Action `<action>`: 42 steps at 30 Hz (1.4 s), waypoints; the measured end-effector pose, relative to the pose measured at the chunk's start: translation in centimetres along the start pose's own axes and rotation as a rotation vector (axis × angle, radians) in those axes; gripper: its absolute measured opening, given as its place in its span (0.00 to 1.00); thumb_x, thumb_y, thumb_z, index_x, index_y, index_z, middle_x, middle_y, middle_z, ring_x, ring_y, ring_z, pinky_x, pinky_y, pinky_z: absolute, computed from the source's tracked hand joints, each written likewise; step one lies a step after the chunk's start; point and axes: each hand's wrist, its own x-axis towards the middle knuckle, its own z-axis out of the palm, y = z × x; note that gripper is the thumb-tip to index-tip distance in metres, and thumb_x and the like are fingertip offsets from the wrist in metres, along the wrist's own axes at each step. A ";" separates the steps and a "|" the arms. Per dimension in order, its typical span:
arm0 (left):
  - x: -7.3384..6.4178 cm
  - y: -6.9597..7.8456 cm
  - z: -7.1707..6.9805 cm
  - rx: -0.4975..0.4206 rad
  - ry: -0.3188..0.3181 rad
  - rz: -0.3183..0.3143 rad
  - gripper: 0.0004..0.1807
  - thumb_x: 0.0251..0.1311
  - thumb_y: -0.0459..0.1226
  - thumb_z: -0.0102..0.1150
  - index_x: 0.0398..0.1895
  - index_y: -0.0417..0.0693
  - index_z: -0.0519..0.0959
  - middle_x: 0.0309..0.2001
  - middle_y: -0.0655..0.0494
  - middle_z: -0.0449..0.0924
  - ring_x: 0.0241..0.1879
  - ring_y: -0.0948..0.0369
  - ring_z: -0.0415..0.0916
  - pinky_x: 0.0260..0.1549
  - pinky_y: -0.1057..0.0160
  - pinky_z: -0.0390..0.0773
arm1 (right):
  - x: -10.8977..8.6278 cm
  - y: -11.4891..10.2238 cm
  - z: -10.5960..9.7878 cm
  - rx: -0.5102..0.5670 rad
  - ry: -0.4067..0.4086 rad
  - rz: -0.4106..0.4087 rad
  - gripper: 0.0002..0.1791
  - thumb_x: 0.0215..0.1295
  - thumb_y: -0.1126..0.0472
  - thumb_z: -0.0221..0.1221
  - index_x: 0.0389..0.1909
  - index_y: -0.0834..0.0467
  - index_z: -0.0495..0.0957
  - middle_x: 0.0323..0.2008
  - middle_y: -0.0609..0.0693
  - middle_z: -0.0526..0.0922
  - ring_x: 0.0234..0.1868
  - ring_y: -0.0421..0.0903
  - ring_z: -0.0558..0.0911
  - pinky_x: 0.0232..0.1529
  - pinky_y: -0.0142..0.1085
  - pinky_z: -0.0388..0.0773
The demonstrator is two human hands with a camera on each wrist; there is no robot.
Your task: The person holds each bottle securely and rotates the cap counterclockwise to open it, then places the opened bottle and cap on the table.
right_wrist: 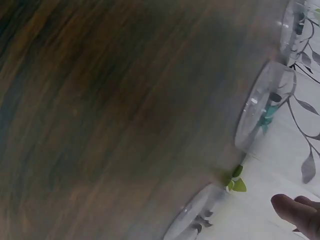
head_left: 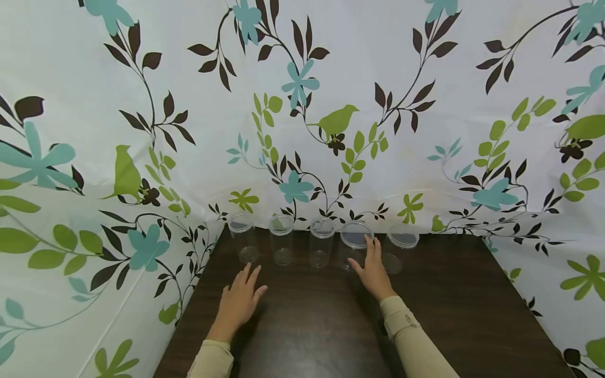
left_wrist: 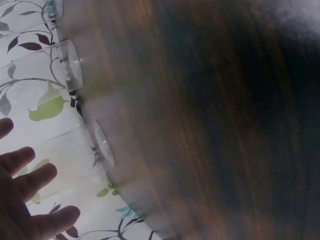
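Several clear plastic jars stand upright in a row along the back of a dark wooden table. My left hand hovers with fingers spread, just short of the leftmost tall jar. Toward the right end, my right hand reaches up at a wider jar, its fingertips overlapping that jar's right rim. The last wide jar stands right beside those fingers. In the left wrist view, the spread fingers show nothing held. Only part of the right hand's fingers appears in the right wrist view, near the jars.
Two more narrow jars, one left of centre and one at the centre, complete the row. A white cloth printed with leaves and birds hangs right behind the table and along its sides.
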 end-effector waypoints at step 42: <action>-2.2 -0.8 -0.1 -0.100 -0.081 0.036 0.31 0.75 0.55 0.49 0.72 0.48 0.69 0.73 0.41 0.64 0.67 0.41 0.69 0.53 0.30 0.72 | 0.8 0.7 3.2 0.133 0.315 -0.003 0.49 0.57 0.59 0.75 0.70 0.61 0.51 0.67 0.72 0.60 0.53 0.70 0.75 0.49 0.60 0.74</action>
